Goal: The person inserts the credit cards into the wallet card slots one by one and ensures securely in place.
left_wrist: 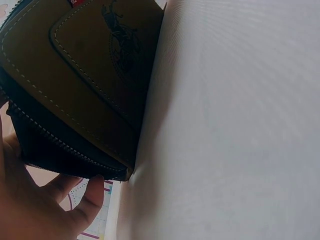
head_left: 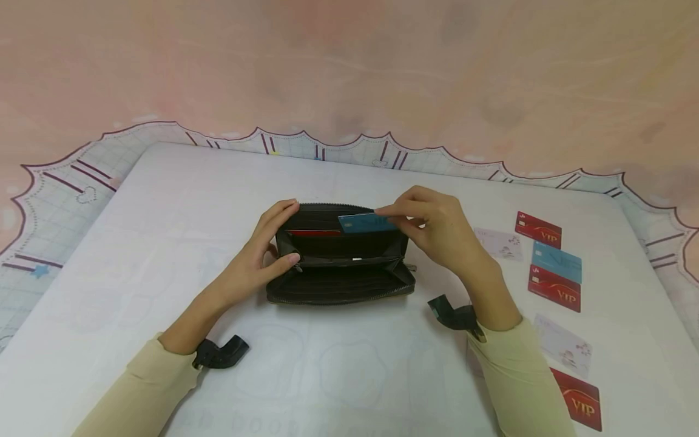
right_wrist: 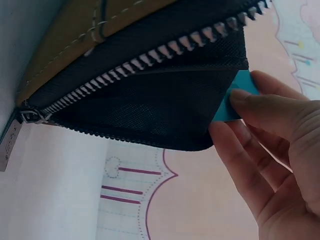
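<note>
A black zip-around wallet stands unzipped on the white table, its mouth spread wide. My left hand grips its left end, thumb on the middle divider edge and fingers at the back rim. The wallet's outside is brown leather with pale stitching and a dark emblem. Between thumb and fingers my right hand pinches a blue card at the right of the back panel's slots. In the right wrist view, the side gusset partly hides that blue card. Left of it, a red card shows as a strip in a slot.
Right of the wallet lie red VIP cards, one beside the right sleeve. A blue card overlaps another red card. Pale cards lie among them, one near the right wrist. Zipper pulls hang at the wallet's ends.
</note>
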The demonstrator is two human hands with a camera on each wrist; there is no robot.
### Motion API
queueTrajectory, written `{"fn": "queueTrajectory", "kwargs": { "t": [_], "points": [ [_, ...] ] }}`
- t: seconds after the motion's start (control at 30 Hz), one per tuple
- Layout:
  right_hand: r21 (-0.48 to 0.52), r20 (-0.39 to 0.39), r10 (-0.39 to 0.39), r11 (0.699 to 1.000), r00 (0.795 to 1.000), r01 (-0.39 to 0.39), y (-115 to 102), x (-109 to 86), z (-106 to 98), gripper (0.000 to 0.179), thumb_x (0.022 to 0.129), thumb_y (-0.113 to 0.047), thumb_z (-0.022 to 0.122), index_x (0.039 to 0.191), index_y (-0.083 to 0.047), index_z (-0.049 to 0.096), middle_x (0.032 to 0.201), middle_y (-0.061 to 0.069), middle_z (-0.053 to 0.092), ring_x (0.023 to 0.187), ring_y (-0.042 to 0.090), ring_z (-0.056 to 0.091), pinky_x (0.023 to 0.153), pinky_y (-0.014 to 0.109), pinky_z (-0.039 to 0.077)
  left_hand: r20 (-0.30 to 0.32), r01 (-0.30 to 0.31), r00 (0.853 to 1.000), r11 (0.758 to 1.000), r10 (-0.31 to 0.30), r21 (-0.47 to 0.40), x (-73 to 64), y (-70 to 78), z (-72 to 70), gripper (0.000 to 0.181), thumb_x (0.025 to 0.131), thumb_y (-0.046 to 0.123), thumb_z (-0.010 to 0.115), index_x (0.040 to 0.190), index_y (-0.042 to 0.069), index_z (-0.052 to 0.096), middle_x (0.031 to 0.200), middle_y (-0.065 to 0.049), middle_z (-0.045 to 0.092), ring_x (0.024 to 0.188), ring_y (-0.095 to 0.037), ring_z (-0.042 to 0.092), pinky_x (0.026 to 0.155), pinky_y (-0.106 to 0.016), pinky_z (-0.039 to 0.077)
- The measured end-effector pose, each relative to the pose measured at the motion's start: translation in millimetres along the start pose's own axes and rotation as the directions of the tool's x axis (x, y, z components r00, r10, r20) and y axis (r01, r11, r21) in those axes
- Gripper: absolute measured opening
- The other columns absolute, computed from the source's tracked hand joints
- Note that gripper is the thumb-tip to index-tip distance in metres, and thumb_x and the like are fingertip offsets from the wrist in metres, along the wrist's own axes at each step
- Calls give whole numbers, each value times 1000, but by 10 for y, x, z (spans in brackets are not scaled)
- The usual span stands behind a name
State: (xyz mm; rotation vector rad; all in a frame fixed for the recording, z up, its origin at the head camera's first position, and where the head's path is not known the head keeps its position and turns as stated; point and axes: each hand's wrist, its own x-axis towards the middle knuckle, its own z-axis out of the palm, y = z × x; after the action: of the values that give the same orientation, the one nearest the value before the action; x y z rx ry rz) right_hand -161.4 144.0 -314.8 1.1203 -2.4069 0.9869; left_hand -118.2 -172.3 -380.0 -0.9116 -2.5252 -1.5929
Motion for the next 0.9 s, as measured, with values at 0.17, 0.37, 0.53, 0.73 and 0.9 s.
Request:
{"fn": "queueTrajectory", "kwargs": {
  "t": [0.17, 0.37, 0.53, 0.73, 0.9],
  "points": [
    [-20, 10, -8, 1000, 1000, 8, 10, -11, 19, 29, 79, 9, 73, 101, -10, 77, 88, 3, 63, 73, 14, 55, 60, 27, 47, 12, -10, 1000, 1000, 9, 8, -1, -17, -4, 76, 91, 4, 61, 154, 16, 19, 157, -2, 10, 134, -19, 21, 70, -32, 41],
    [-54, 28, -13, 998, 1000, 14, -9, -17, 51, 32, 78, 11, 71, 103, -9, 76, 89, 5, 62, 74, 17, 57, 62, 28, 49, 10, -12, 1000, 1000, 12, 9, -3, -21, -5, 75, 92, 5, 61, 154, 16, 20, 157, -7, 10, 135, -19, 21, 70, -32, 41],
    [-62, 30, -21, 998, 999, 22, -6, -24, 72, 31, 78, 10, 73, 103, -8, 76, 88, 5, 62, 73, 16, 56, 63, 28, 49, 2, -6, 1000, 1000, 6, 4, 1, -2, -1, 77, 90, 0, 61, 154, 17, 20, 157, -5, 11, 135, -20, 21, 70, -32, 41],
    [-59, 21, -27, 998, 999, 28, 12, -25, 88, 28, 78, 10, 73, 99, -7, 76, 88, 5, 63, 72, 15, 56, 60, 27, 48, 4, -5, 1000, 1000, 5, 10, 2, -8, 0, 76, 90, 2, 61, 153, 16, 20, 157, -5, 11, 136, -20, 20, 70, -32, 41],
    [-68, 33, 4, 998, 999, -1, 1, -25, 96, 27, 78, 10, 72, 99, -5, 76, 88, 5, 64, 71, 15, 56, 59, 27, 47, 12, -7, 1000, 1000, 7, 20, -4, -24, -7, 74, 93, 8, 60, 154, 16, 19, 157, -1, 10, 136, -19, 20, 70, -31, 41]
  ]
}}
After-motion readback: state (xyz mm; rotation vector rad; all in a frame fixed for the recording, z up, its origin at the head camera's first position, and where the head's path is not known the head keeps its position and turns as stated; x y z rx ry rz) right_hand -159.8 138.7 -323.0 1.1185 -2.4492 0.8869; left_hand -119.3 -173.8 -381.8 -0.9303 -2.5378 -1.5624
